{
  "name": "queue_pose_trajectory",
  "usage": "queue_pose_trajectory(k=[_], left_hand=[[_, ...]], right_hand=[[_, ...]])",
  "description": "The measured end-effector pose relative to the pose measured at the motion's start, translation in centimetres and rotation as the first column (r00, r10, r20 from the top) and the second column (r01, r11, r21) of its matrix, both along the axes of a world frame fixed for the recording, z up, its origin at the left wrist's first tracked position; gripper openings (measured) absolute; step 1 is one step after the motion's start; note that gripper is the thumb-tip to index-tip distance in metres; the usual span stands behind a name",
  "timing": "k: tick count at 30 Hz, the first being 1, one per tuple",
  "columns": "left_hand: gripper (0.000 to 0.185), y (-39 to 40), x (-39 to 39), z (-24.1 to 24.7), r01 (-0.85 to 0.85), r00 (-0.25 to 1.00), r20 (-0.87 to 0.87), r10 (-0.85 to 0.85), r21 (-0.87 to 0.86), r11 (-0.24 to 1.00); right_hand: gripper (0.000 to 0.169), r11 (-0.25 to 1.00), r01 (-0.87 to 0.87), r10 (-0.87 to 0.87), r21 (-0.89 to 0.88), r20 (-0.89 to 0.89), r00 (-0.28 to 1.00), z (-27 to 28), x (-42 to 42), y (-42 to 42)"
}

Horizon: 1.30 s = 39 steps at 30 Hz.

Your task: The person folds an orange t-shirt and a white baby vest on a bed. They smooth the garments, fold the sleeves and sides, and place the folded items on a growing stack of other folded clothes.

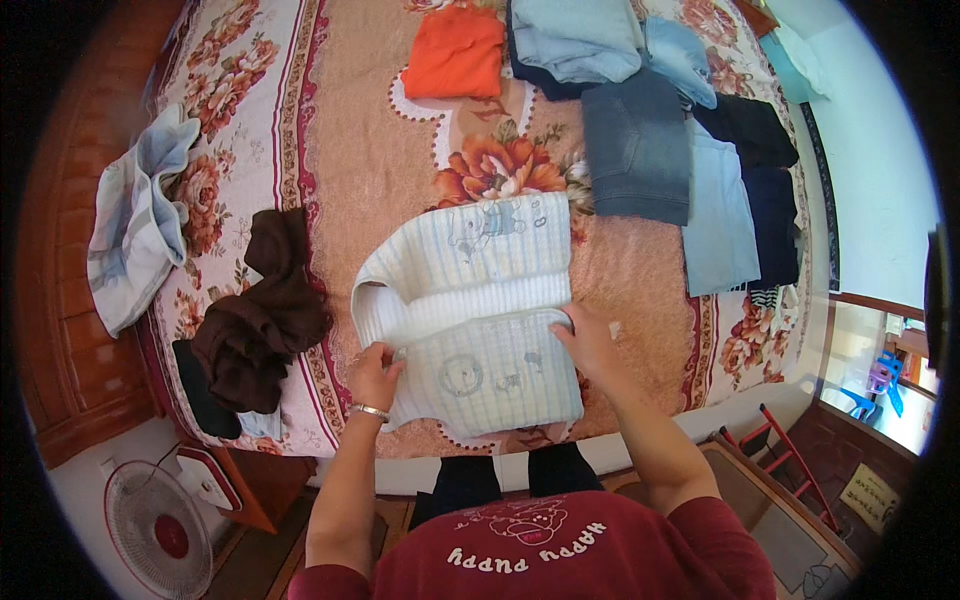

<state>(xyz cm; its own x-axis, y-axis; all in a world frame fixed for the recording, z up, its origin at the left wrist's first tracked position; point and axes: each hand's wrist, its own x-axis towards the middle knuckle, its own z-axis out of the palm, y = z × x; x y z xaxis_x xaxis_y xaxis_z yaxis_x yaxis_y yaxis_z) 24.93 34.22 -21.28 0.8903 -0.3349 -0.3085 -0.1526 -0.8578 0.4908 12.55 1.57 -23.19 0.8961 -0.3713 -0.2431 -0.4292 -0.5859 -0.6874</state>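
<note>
A white and pale-blue striped cloth [487, 375] with printed cartoon animals lies on the bed's flowered cover [360, 150], its near and far parts folded inward so that their edges run close together across the middle. My left hand [375, 382] holds the left end of the near part's edge between thumb and fingers. At the right end of that same edge is my right hand [585, 337], its thumb on top and its fingertips partly hidden by the cloth. At the left, the far part curves up in a loose, open fold.
Crumpled brown cloth [262, 315] lies left, with a pale quilted cloth [142, 217] beyond. Folded grey jeans [637, 150], light-blue trousers [720, 217] and an orange garment [455, 52] lie on the bed. A fan [157, 529] stands at lower left, a red metal frame [799, 465] at lower right.
</note>
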Motion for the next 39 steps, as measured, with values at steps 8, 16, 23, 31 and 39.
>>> queue_pose_trajectory(k=[8,16,23,31,39], left_hand=[[0.016,-5.1,4.6,-4.1,-0.543,0.839,-0.301,0.452,-0.507,0.670],[0.010,-8.3,6.6,0.8,-0.841,0.538,-0.744,0.397,-0.439,0.317],[0.018,-4.0,2.6,3.9,-0.814,0.576,-0.748,0.330,-0.487,0.317],[0.007,1.9,-5.1,-2.2,-0.815,0.493,-0.775,0.395,-0.253,0.522],[0.012,1.6,-5.8,-2.3,-0.768,0.593,-0.632,0.499,-0.259,0.585]], right_hand=[[0.027,0.933,0.359,-0.361,0.037,0.139,0.922,-4.1,6.2,-1.9],[0.020,0.860,0.494,-0.508,0.129,0.122,0.853,-5.3,7.8,-4.1],[0.010,0.709,0.455,-0.463,0.538,-0.131,0.877,0.9,1.4,-2.9],[0.015,0.891,0.293,-0.193,0.345,-0.296,0.935,-2.5,-8.1,0.1],[0.015,0.836,0.355,-0.174,0.419,-0.411,0.895,-2.6,-8.4,0.5]])
